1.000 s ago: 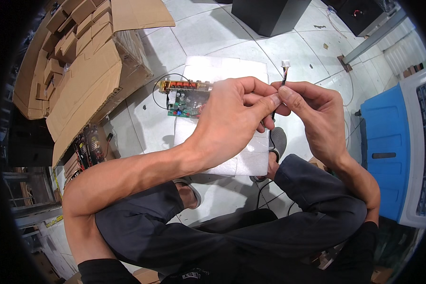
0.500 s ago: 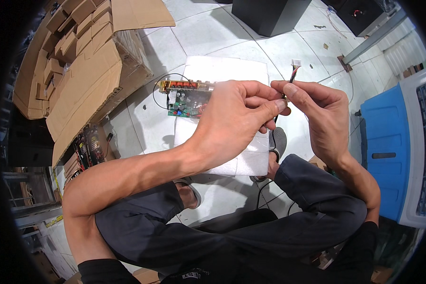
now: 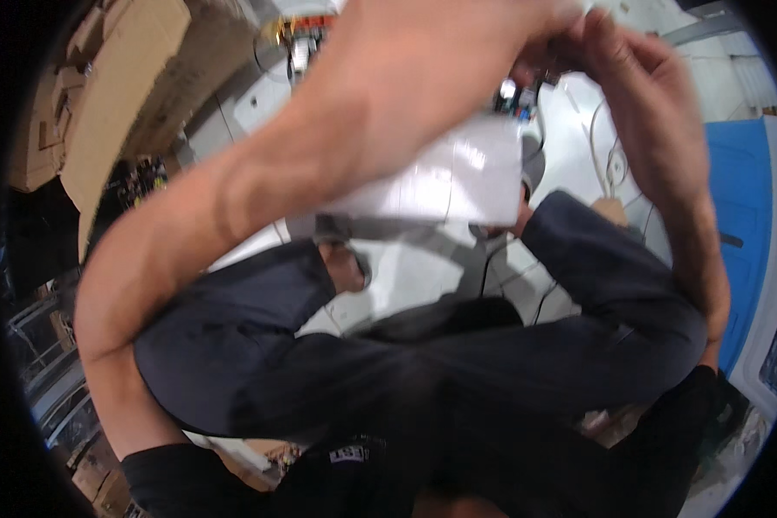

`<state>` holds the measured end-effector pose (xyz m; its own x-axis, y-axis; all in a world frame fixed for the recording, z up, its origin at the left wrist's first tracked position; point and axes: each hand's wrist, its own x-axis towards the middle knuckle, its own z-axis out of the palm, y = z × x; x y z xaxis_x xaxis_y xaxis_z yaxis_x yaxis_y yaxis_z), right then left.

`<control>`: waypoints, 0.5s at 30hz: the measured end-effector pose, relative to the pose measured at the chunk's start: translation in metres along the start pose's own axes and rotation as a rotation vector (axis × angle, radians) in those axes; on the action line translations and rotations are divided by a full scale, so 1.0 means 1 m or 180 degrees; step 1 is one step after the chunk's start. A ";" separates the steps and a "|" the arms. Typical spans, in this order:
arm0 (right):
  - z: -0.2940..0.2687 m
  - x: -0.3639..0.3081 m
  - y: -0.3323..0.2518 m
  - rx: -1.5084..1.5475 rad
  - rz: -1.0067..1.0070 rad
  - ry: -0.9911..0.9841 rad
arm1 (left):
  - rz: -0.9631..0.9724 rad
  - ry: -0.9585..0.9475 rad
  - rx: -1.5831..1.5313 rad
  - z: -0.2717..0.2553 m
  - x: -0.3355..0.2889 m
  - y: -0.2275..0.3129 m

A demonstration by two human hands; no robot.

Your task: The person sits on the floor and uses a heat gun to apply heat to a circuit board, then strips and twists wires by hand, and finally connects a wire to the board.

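Both hands of a person in dark trousers [image 3: 259, 293] met beyond the far right part of a white foam slab [image 3: 470, 177], which lay over a tiled floor [image 3: 406, 281]. The left hand [image 3: 470, 52] crossed above the slab from its left; the right hand [image 3: 643, 86] came in from its right. Their fingers were bent together, blurred and partly cut off, so whether they grasped anything could not be told. An electronic assembly [image 3: 300, 53], mostly hidden by the left arm, showed in pieces toward the slab's far side, with orange and metallic parts. The step in hand appeared to be close fingertip work near the assembly; the next move seemingly called for steady hands and fine alignment.
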<state>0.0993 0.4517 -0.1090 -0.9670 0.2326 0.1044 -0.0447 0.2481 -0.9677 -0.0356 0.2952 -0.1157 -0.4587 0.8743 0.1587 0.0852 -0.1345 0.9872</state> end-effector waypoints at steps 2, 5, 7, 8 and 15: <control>-0.003 0.003 0.008 -0.0424 -0.0478 0.0062 | 0.0078 -0.0114 0.0169 -0.016 -0.012 -0.014; 0.002 0.010 0.011 -0.0362 -0.0406 -0.0052 | -0.0553 -0.0501 0.0258 -0.036 -0.059 -0.056; -0.004 0.006 0.007 -0.0485 -0.0302 0.0031 | -0.1353 -0.1196 -0.0117 -0.032 -0.088 -0.112; -0.001 0.007 0.012 -0.0475 -0.0251 -0.0007 | -0.1889 -0.1479 -0.0377 -0.028 -0.113 -0.144; 0.009 0.007 0.013 -0.0500 -0.0197 -0.0096 | -0.3827 -0.1562 -0.3595 0.039 -0.217 -0.276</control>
<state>0.0893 0.4479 -0.1233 -0.9708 0.1845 0.1534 -0.0669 0.4057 -0.9116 0.0748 0.1609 -0.4227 0.5167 0.7433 -0.4250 -0.7916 0.6038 0.0936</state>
